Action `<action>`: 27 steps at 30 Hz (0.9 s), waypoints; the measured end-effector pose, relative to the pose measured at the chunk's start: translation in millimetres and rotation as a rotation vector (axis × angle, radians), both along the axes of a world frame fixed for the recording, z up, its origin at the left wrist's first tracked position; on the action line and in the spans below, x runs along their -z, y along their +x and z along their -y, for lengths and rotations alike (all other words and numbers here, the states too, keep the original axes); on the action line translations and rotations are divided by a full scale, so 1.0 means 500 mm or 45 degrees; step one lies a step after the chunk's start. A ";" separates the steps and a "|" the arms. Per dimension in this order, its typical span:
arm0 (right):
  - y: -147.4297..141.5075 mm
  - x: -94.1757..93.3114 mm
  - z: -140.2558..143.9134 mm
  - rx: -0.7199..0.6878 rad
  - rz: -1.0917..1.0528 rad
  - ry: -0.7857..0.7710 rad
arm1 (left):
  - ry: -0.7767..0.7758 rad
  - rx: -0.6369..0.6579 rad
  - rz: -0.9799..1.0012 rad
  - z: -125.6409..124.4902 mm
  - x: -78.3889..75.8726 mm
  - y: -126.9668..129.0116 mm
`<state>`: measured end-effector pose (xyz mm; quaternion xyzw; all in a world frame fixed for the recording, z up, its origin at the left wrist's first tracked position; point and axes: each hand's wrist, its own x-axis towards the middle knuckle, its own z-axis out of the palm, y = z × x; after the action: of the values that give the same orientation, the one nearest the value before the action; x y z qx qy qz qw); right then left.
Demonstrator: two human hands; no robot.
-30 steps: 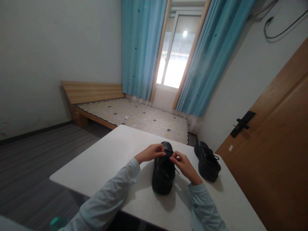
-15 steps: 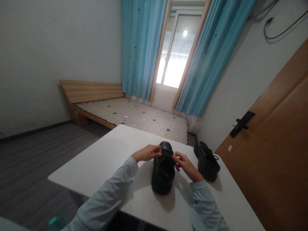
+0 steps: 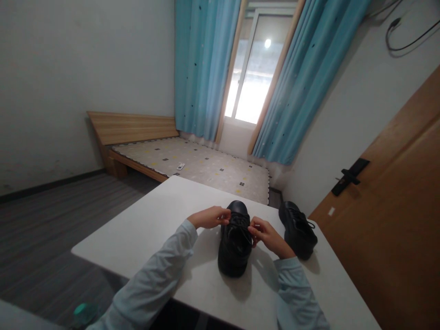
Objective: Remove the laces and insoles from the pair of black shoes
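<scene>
Now drawn slightly closer than a second ago: left hand (image 3: 209, 217) and right hand (image 3: 266, 233), each grip pinched shut on thin black laces (image 3: 244, 225) atop black leather lace-up shoe (image 3: 235, 245), mid-surface. Matching second black shoe (image 3: 298, 229) right of it on white surface (image 3: 151, 224); beyond, low wooden bed (image 3: 192, 165), blue curtains (image 3: 202, 68), wooden door (image 3: 395, 206).

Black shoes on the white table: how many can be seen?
2. One black shoe stands in the middle of the white table, between the left hand and right hand. The second shoe stands apart near the right edge.
</scene>
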<state>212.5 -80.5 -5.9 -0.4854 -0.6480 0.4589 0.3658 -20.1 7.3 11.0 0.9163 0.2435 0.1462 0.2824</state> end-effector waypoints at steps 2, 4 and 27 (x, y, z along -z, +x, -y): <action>0.001 0.003 -0.001 0.009 0.031 0.012 | -0.002 -0.014 0.011 0.001 0.002 0.000; 0.001 0.003 -0.001 0.021 0.053 0.016 | -0.023 -0.017 0.039 0.001 0.007 0.001; -0.068 -0.090 0.061 0.393 0.358 0.532 | -0.146 -0.288 0.334 0.004 0.038 0.013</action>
<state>178.6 -110.9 39.3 -0.5513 -0.6911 0.1829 0.4300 -13.7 5.3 -7.9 0.8384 0.3141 0.2812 0.3455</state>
